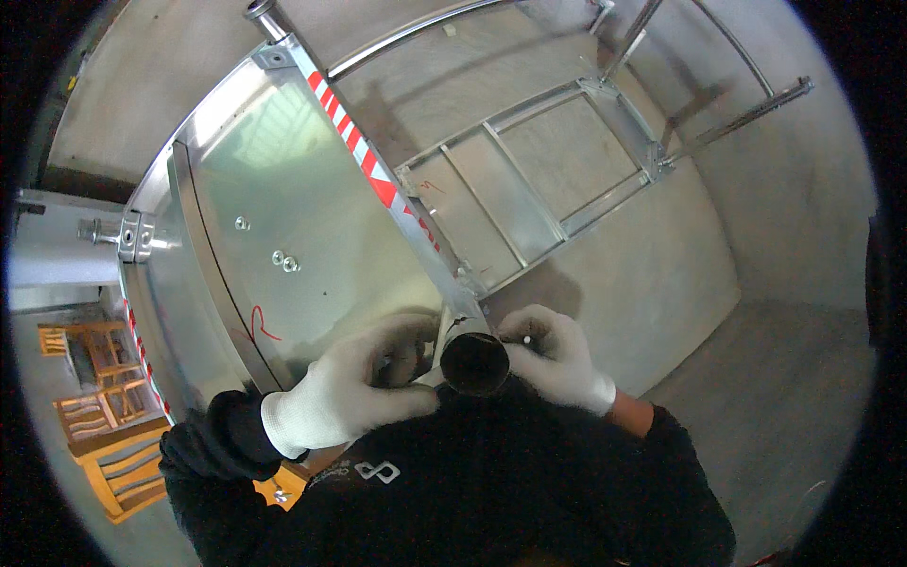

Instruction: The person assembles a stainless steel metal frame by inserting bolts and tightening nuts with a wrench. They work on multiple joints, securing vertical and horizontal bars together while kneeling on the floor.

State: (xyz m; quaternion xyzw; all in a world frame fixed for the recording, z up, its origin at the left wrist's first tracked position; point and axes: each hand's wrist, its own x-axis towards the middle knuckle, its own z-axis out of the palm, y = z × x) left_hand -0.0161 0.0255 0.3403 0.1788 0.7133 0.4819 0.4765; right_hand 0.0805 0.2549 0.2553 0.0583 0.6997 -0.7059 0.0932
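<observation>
A round metal post [466, 326] stands before my chest, its dark open end facing me. On its left side, my left hand [354, 378], in a white knit glove, curves its fingers and thumb close to the post. What those fingers hold is hidden. My right hand [560, 361], gloved the same way, is closed on the post's right side, fingers and thumb drawn together. A small pale tip shows between them, too small to name. The post joins a metal rail [387, 194] with red-and-white striped tape.
Left of the rail lies a shiny metal panel [312, 198] with several loose nuts [285, 261] on it. Beyond stands a metal frame [529, 189] with crossbars and tubular legs [746, 118]. Wooden chairs [118, 463] are at the far left.
</observation>
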